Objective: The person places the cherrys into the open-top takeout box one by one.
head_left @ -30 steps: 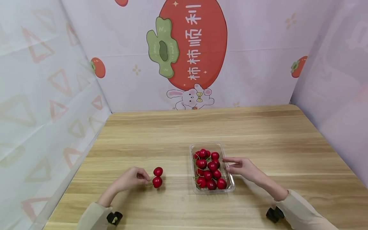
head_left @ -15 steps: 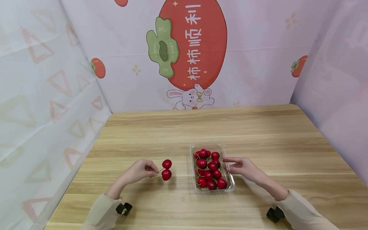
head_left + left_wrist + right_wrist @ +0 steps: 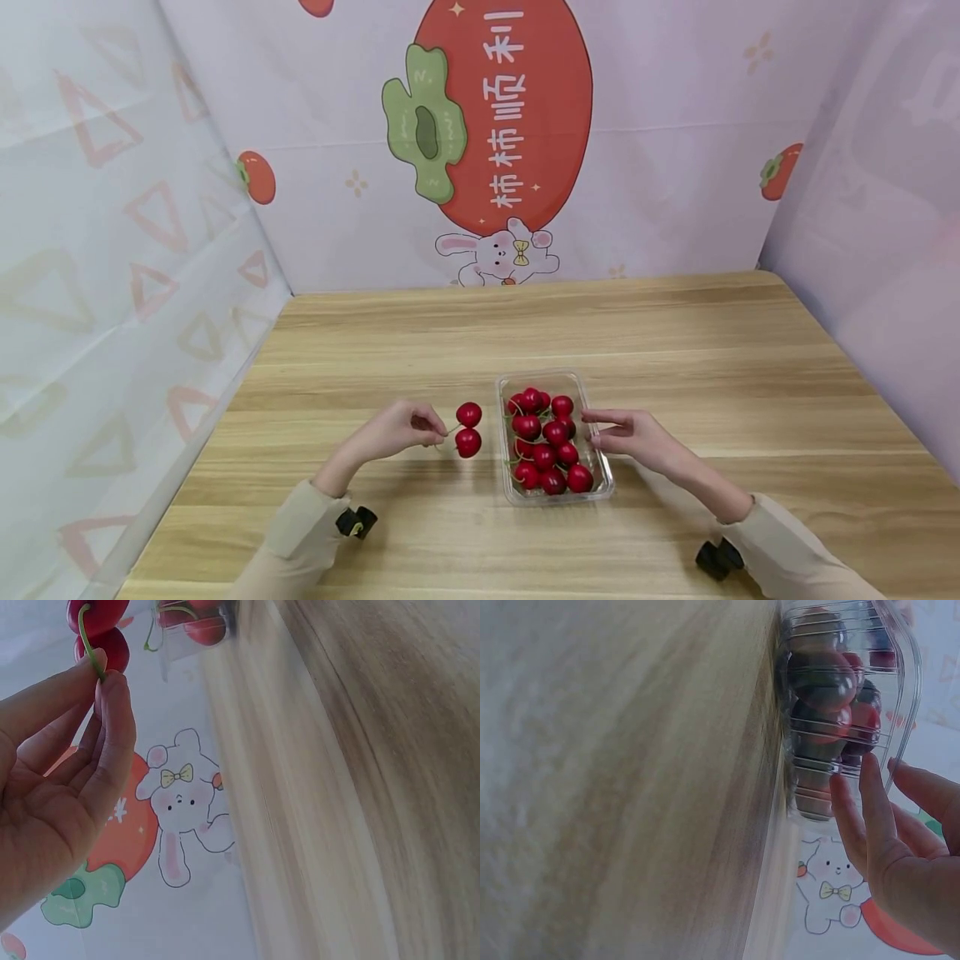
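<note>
My left hand point(image 3: 405, 427) pinches the thin green stems point(image 3: 91, 645) of two red cherries point(image 3: 468, 429) between thumb and fingertips. The pair hangs just left of a clear plastic container point(image 3: 504, 492), one cherry in front of the other. Several dark red cherries point(image 3: 555, 433), some with stems, fill the container. At its right side rests my right hand point(image 3: 630, 433), fingers fairly straight. In the right wrist view, two fingertips touch the ribbed outer wall and another finger point(image 3: 922, 784) reaches the rim point(image 3: 909, 705).
A wood-grain table point(image 3: 637, 333) carries the container near its middle. Behind it hangs a pale backdrop point(image 3: 675, 167) printed with a persimmon and a rabbit, and white cloth point(image 3: 90, 250) lines the left side. Black wrist mounts point(image 3: 356, 522) sit by both sleeves.
My left hand has carried the two cherries rightward and a little away from me, nearer the container. My right hand and the container have stayed in place.
</note>
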`<action>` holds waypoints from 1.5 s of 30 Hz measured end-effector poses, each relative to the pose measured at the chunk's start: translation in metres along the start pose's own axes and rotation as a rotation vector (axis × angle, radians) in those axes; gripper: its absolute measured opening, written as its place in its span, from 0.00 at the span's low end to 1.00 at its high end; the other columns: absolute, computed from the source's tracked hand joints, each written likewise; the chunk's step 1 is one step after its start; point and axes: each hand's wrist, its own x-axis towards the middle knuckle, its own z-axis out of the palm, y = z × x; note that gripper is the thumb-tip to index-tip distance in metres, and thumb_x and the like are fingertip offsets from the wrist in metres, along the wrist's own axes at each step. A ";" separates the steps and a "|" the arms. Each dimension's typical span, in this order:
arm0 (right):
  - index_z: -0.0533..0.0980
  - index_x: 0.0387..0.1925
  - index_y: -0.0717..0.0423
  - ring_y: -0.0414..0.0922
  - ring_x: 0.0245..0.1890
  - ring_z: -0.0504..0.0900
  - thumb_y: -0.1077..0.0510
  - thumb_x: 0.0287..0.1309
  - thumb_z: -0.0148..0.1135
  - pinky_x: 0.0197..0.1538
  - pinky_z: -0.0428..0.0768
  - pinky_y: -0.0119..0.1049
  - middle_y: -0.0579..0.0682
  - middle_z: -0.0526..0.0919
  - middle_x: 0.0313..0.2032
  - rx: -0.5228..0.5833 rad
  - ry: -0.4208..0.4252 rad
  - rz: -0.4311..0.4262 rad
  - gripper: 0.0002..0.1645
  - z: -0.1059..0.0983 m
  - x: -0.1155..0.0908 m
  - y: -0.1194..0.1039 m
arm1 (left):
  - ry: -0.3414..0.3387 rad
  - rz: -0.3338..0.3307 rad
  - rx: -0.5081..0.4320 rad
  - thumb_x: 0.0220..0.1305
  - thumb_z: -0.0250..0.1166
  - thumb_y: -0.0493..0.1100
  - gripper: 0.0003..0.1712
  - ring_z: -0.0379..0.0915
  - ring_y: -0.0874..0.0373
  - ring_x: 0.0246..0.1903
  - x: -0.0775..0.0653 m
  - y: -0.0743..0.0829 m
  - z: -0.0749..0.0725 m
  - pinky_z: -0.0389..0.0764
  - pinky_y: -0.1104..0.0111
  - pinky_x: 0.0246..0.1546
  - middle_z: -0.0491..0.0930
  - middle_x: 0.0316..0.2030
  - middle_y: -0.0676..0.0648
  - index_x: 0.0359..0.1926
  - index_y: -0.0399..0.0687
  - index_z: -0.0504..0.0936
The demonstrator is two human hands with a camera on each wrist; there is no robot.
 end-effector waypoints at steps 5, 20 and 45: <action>0.60 0.57 0.73 0.54 0.46 0.76 0.56 0.57 0.56 0.44 0.76 0.34 0.69 0.66 0.55 -0.004 0.002 -0.001 0.32 0.000 0.000 0.000 | -0.012 0.028 0.020 0.53 0.63 0.35 0.06 0.73 0.63 0.25 0.012 0.004 0.005 0.75 0.73 0.25 0.79 0.27 0.48 0.31 0.35 0.80; 0.60 0.57 0.74 0.54 0.46 0.76 0.58 0.56 0.56 0.44 0.76 0.34 0.71 0.66 0.54 -0.007 0.005 -0.011 0.32 0.000 -0.001 -0.003 | -0.123 0.119 -0.002 0.53 0.62 0.34 0.04 0.75 0.62 0.26 0.042 0.027 0.024 0.75 0.74 0.27 0.80 0.26 0.49 0.30 0.34 0.80; 0.60 0.57 0.74 0.55 0.47 0.75 0.58 0.57 0.56 0.45 0.76 0.33 0.70 0.66 0.54 -0.011 0.007 -0.006 0.32 0.000 -0.001 -0.003 | -0.228 0.219 0.107 0.50 0.65 0.32 0.02 0.71 0.71 0.25 0.069 0.050 0.059 0.74 0.80 0.28 0.80 0.27 0.48 0.27 0.37 0.81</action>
